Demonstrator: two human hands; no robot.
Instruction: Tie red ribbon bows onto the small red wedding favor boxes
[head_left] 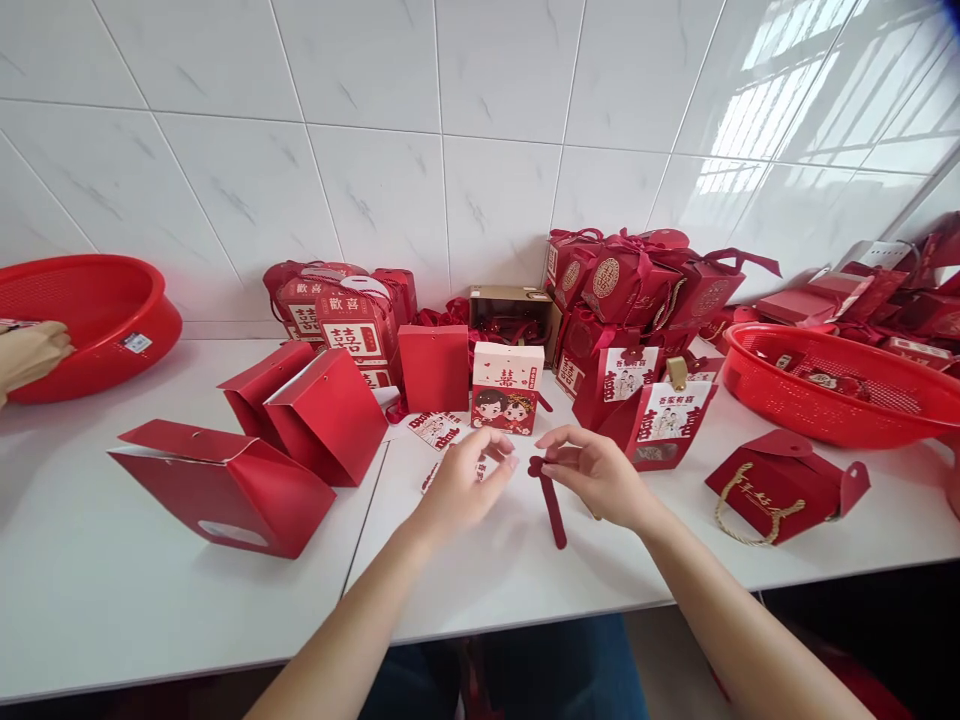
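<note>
My right hand [596, 475] pinches the heart-shaped top of a dark red paper strip [553, 515], which hangs down toward the white table. My left hand [469, 480] is just left of it, fingers curved and thumb apart, with nothing visible in them. Behind my hands stands a small cream and red box [508, 390] with two cartoon figures. Printed paper cards [435, 430] lie by my left hand, partly covered by it. Right of my right hand are red gift boxes with white printed fronts [667, 420], one with a gold clip on top.
Plain red boxes [330, 415] stand at left. Piled gift boxes [630, 285] and an open carton [510, 295] line the tiled wall. Red plastic baskets [146, 300] sit at both sides. Another person's gloved hand [34, 350] reaches into the left one. A rope-handled box [780, 490] lies at right.
</note>
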